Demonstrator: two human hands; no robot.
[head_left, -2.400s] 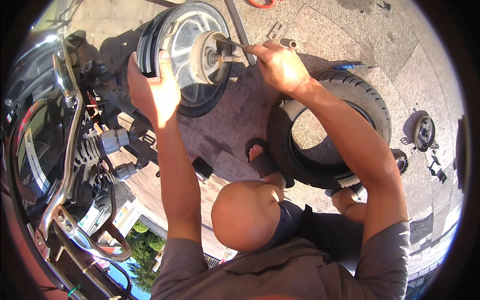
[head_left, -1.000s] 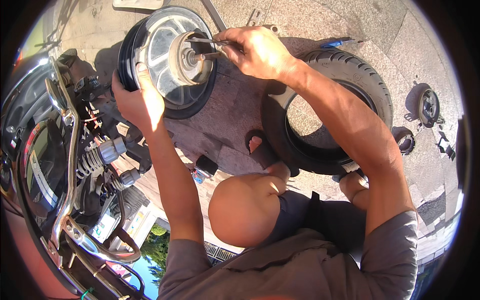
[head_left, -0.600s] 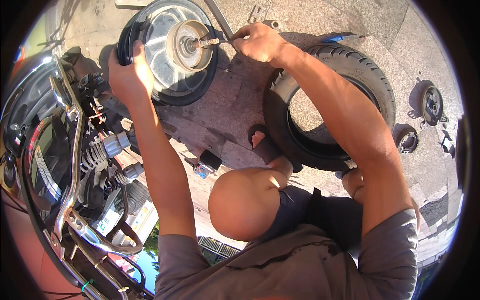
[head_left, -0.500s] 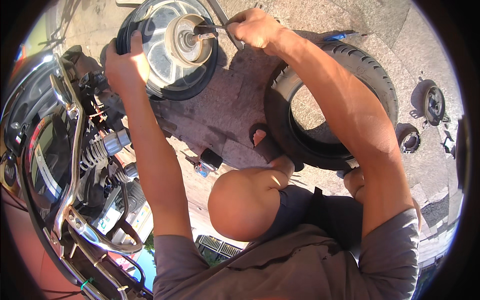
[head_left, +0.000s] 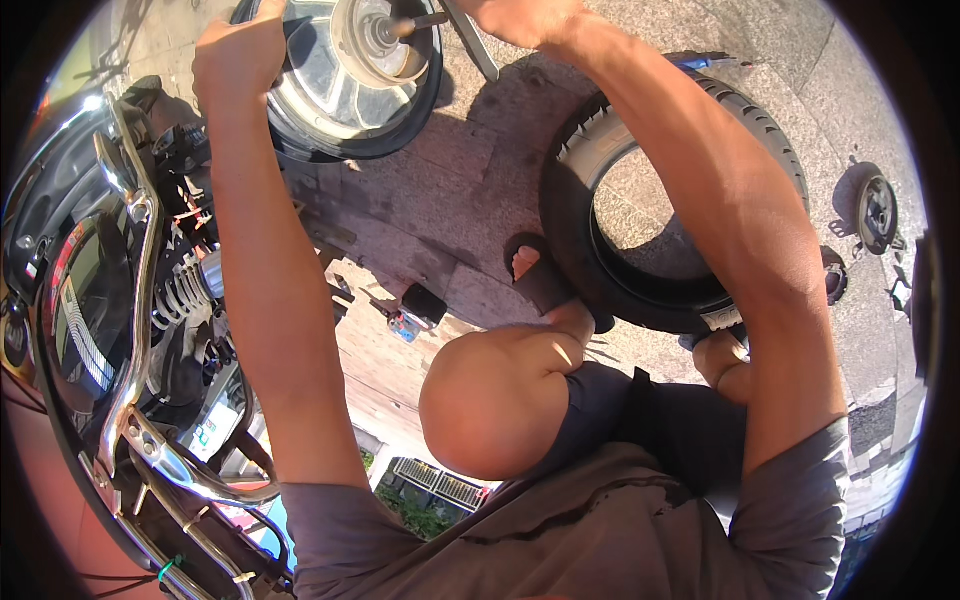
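Note:
A motor wheel (head_left: 345, 135) with a pale metal hub and black rim stands at the far left of centre, cut by the top of the picture. A short axle (head_left: 412, 25) sticks out of its round drum. My left hand (head_left: 240, 55) grips the wheel's left edge, thumb stretched up along it. My right hand (head_left: 520, 18) is curled beside the wheel at the top edge; its fingertips are cut off, so what they hold is hidden. Between that hand and the wheel runs a flat metal bar (head_left: 472, 42).
A loose black tyre (head_left: 575, 220) lies on the paving under my right forearm, a blue-handled tool (head_left: 695, 63) beyond it. Round metal parts (head_left: 877, 213) lie at the right. On the left stands a motorbike with a chrome rail (head_left: 150, 290) and spring shock absorber (head_left: 180, 290).
Both hands and the wheel have shifted farther away, toward the picture's top. The thin tool seen in my right hand at the hub is no longer visible.

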